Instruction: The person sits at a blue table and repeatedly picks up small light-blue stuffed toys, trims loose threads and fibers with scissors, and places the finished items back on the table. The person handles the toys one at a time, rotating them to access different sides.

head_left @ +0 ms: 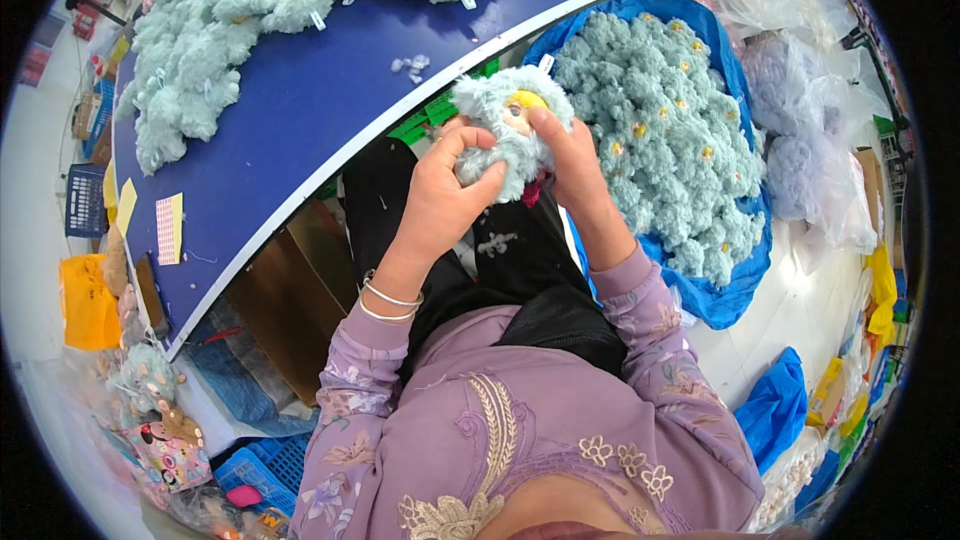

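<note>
A fluffy pale-blue plush toy (508, 130) with a small yellow face is held above the lap, just off the near edge of the blue desk (300, 110). The left hand (445, 190) is closed around the toy's lower left side, with the thumb and curled fingers pressed into the fur. The right hand (570, 155) is closed on the toy's right side, its fingertip laid by the yellow face. Two silver bangles (388, 302) are worn on the left wrist. To the right of the hands, a large heap of the same plush toys (660, 130) is gathered in a blue bag (735, 285) on the floor. On the far left part of the desk a further pile of plush toys (260, 0) is spread, and a yellow paper sheet (169, 228) is seen at the desk's left end
</note>
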Tool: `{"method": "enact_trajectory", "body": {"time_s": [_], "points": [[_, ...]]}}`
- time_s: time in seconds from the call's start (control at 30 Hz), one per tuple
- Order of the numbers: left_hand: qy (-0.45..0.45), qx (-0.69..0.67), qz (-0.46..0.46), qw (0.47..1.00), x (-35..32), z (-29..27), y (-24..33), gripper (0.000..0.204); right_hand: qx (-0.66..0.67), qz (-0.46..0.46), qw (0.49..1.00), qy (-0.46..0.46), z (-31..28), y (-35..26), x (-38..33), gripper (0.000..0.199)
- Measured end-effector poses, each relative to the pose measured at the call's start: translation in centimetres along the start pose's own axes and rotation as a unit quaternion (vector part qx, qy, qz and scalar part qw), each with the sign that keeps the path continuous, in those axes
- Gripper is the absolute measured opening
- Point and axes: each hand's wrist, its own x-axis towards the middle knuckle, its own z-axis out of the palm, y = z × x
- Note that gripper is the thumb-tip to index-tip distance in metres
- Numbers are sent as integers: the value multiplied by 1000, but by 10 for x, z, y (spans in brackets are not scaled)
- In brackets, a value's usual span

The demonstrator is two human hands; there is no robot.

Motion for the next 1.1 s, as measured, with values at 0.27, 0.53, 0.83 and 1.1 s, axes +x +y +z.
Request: {"method": "enact_trajectory", "body": {"time_s": [0.27, 0.53, 0.83, 1.1], "points": [[54, -27, 5, 998, 4, 3, -11, 14, 17, 18, 1000, 0, -2, 9, -3, 43], [35, 72, -37, 996, 2, -1, 2, 16, 36, 19, 999, 1, 3, 19, -5, 47], [39, -118, -100, 987, -4, -8, 4, 15, 99, 66, 993, -14, 4, 26, -4, 47], [100, 74, 31, 992, -7, 5, 3, 18, 90, 40, 995, 2, 6, 30, -6, 46]]}}
